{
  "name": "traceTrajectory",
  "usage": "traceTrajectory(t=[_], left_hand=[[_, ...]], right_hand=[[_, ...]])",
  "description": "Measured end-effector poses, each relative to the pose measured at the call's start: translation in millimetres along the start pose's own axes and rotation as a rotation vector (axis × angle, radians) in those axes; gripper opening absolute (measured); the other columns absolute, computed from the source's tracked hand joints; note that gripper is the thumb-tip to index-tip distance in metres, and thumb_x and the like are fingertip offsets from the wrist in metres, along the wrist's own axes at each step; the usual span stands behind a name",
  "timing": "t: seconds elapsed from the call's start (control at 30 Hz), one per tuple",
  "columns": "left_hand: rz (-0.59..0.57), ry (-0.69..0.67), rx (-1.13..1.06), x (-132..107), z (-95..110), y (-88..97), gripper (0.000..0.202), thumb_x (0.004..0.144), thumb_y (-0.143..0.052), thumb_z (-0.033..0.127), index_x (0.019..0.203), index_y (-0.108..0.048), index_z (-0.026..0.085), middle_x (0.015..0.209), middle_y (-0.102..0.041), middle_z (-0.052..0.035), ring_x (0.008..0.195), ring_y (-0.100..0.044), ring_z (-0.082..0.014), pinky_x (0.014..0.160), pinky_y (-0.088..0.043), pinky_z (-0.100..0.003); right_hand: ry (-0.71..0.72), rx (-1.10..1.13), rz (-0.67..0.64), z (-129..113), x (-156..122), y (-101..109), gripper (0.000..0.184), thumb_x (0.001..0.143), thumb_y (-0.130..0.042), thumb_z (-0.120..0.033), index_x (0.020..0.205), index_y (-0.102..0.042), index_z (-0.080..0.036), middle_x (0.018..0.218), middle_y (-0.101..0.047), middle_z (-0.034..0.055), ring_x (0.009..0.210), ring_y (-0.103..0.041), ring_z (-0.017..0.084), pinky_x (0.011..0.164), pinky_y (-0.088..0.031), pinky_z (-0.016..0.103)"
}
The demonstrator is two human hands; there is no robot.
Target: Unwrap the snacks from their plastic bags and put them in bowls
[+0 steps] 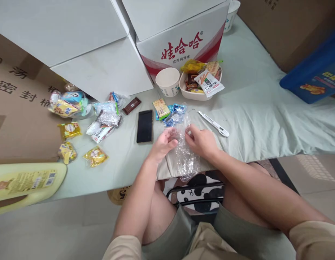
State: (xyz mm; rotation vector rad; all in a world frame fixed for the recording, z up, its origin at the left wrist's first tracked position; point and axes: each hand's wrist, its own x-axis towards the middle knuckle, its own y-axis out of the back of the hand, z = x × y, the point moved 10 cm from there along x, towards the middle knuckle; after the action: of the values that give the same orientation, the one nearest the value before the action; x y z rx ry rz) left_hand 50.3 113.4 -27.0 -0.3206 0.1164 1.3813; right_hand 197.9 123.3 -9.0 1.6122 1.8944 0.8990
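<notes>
Clear crinkled plastic bag (187,159), one, lies on pale-green cloth (254,108) between two hands: left hand (169,139) loosely curled open, right hand (196,139) pinching it. Nearby: one black rectangular phone (145,126), one slim white cutter (214,124).

What contact the left hand (161,145) has with the clear wrapper (187,160) cannot be told. At one o'clock, a paper cup (232,15) is partly hidden by a white carton (181,43); near nine, a yellow jug (29,180) is cut off.
</notes>
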Motion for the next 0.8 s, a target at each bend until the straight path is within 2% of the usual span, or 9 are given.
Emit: traceTrajectory(t=[0.07, 0.13, 0.23, 0.3, 0.37, 0.47, 0.57, 0.7, 0.8], left_hand=[[0.007, -0.045, 0.074, 0.9, 1.2, -1.4, 0.070, 0.055, -0.089, 0.056, 0.108, -0.062, 0.018, 0.127, -0.065, -0.0132, 0.122, -0.060, -0.0280, 0.099, -0.048, -0.035], [0.064, -0.067, 0.078, 0.9, 2.8, 3.3, 0.055, 0.060, -0.087, 0.051, 0.097, -0.062, 0.018, 0.118, -0.068, -0.0102, 0.115, -0.063, -0.0257, 0.095, -0.049, -0.033], [0.168, 0.004, 0.012, 0.1, -1.0, 13.8, 0.042, 0.065, -0.082, 0.043, 0.086, -0.054, 0.020, 0.086, -0.071, -0.0032, 0.078, -0.069, -0.0183, 0.066, -0.049, -0.027], [0.236, 0.065, -0.036, -1.1, -4.0, 20.6, 0.038, 0.069, -0.077, 0.042, 0.086, -0.051, 0.021, 0.072, -0.068, 0.0004, 0.057, -0.063, -0.0146, 0.049, -0.038, -0.024], [0.282, 0.094, -0.106, -1.7, -4.8, 25.1, 0.038, 0.073, -0.070, 0.050, 0.090, -0.051, 0.022, 0.068, -0.067, 0.0007, 0.050, -0.059, -0.0136, 0.043, -0.030, -0.023], [0.218, 0.126, -0.161, -0.2, -6.1, 20.0, 0.050, 0.074, -0.065, 0.063, 0.098, -0.056, 0.020, 0.073, -0.070, -0.0027, 0.054, -0.062, -0.0155, 0.041, -0.029, -0.022], [0.095, 0.167, -0.039, -1.2, -7.9, 11.5, 0.048, 0.066, -0.080, 0.050, 0.097, -0.060, 0.018, 0.079, -0.072, -0.0041, 0.060, -0.066, -0.0161, 0.045, -0.037, -0.022], [0.100, 0.157, 0.085, -6.2, -2.7, 20.1, 0.041, 0.072, -0.078, 0.045, 0.098, -0.061, 0.018, 0.073, -0.072, -0.0022, 0.061, -0.068, -0.0159, 0.055, -0.048, -0.024], [-0.032, 0.193, 0.120, -11.4, -3.5, 14.7, 0.053, 0.076, -0.075, 0.048, 0.117, -0.056, 0.020, 0.071, -0.073, -0.0025, 0.059, -0.070, -0.0190, 0.052, -0.049, -0.024]], right_hand=[[0.019, 0.058, -0.011, -1.5, -0.1, -0.9, 0.018, 0.087, -0.049, -0.038, 0.093, -0.059, -0.024, 0.060, -0.057, 0.0003, 0.051, -0.042, 0.015, 0.057, -0.020, 0.028], [0.031, 0.118, -0.055, -3.3, -0.5, -2.6, 0.016, 0.086, -0.049, -0.037, 0.091, -0.058, -0.024, 0.058, -0.055, -0.0008, 0.052, -0.042, 0.015, 0.057, -0.024, 0.028], [0.043, 0.200, -0.122, -7.2, -1.7, -3.0, 0.015, 0.086, -0.047, -0.034, 0.092, -0.056, -0.024, 0.057, -0.052, -0.0024, 0.053, -0.044, 0.015, 0.059, -0.029, 0.028], [0.053, 0.252, -0.137, -10.1, -2.3, -0.8, 0.015, 0.086, -0.046, -0.032, 0.094, -0.055, -0.023, 0.056, -0.051, -0.0037, 0.052, -0.043, 0.014, 0.060, -0.031, 0.028], [0.072, 0.296, -0.143, -13.4, -3.0, 0.6, 0.015, 0.086, -0.046, -0.032, 0.095, -0.054, -0.023, 0.056, -0.050, -0.0048, 0.051, -0.042, 0.013, 0.059, -0.032, 0.028], [0.079, 0.324, -0.143, -14.9, -3.9, 0.9, 0.013, 0.086, -0.048, -0.031, 0.093, -0.054, -0.022, 0.055, -0.050, -0.0055, 0.050, -0.041, 0.012, 0.058, -0.031, 0.028], [0.052, 0.404, -0.155, -12.6, -4.5, 0.0, 0.015, 0.087, -0.051, -0.033, 0.096, -0.055, -0.022, 0.053, -0.051, -0.0057, 0.050, -0.045, 0.012, 0.056, -0.033, 0.028], [-0.071, 0.763, -0.320, -7.3, -6.0, -14.1, 0.036, 0.090, -0.051, -0.040, 0.120, -0.055, -0.021, 0.058, -0.059, -0.0047, 0.049, -0.054, 0.013, 0.052, -0.042, 0.027], [-0.193, 0.942, -0.406, -1.4, -7.2, -23.3, 0.042, 0.091, -0.051, -0.035, 0.130, -0.055, -0.021, 0.061, -0.061, -0.0028, 0.048, -0.056, 0.014, 0.050, -0.046, 0.027]])
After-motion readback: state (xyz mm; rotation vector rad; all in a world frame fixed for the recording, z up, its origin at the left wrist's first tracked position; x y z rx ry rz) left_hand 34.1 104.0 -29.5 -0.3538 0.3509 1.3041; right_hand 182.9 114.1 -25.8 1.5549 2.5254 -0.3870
